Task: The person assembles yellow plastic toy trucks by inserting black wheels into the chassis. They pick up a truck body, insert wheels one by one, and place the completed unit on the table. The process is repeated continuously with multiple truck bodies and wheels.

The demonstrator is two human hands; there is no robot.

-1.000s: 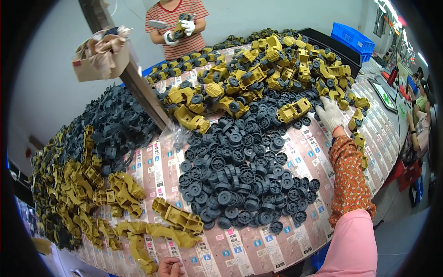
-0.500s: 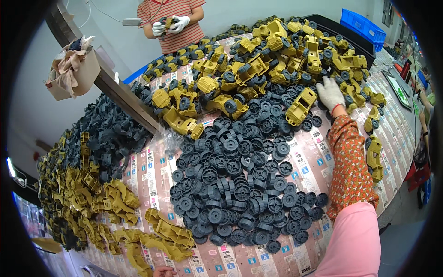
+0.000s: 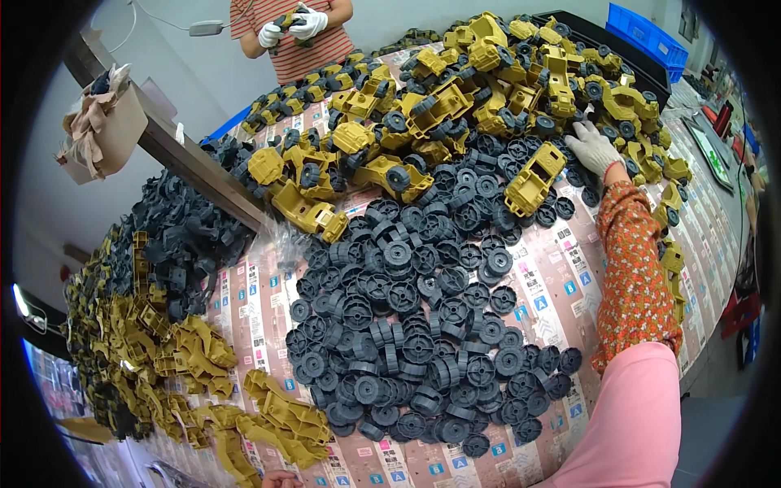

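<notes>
My right hand, in a white knit glove, reaches to the edge of the heap of yellow toy truck bodies with dark wheels. Its fingers are stretched and slightly apart, close to loose wheels, and I see nothing held. Left of it, one yellow truck body lies on the dark grey toy wheels that spread over the middle of the table. Only a bit of my left hand shows at the lower edge, bare, near yellow plastic parts; most of its fingers are hidden.
A slanted metal post carrying a cardboard box crosses the left side. Dark plastic parts are piled behind it. Across the table a person in white gloves holds a toy truck. Blue crates stand at the far right.
My right hand has shifted slightly right and up along the truck heap, its fingers now pointing more to the left. The view has moved a little. The person opposite still holds a truck.
</notes>
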